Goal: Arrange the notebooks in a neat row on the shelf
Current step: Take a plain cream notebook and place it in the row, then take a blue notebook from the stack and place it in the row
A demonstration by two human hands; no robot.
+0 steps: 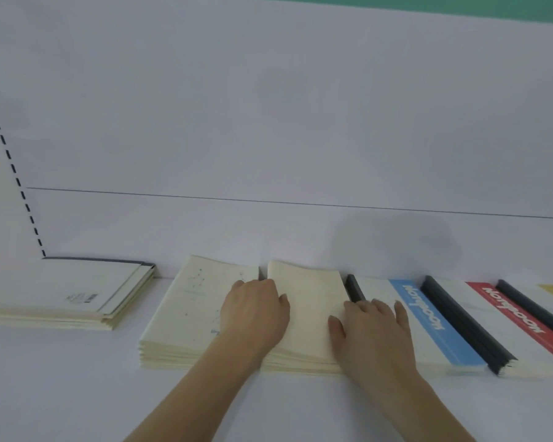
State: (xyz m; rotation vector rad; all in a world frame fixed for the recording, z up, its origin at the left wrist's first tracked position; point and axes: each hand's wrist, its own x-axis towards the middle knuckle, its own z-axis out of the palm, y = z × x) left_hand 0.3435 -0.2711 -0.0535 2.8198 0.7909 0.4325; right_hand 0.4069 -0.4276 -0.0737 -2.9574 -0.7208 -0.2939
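Notebooks lie flat in a row on a white shelf [77,378] backed by a pale wall panel [268,122], with a green strip along the top edge. Landmark: the plain cream notebook stack [307,314] in the middle. I count five stacks for sure (a sixth yellowish bit peeks in far right). Left of it sits a speckled cream stack [186,314], further left a stack with a dark spine [61,295]. Right of it: a blue-banded stack [428,323], then a red-banded one [517,314]. Left hand [256,311] and right hand [374,330] both rest flat, fingers relaxed, gripping nothing.
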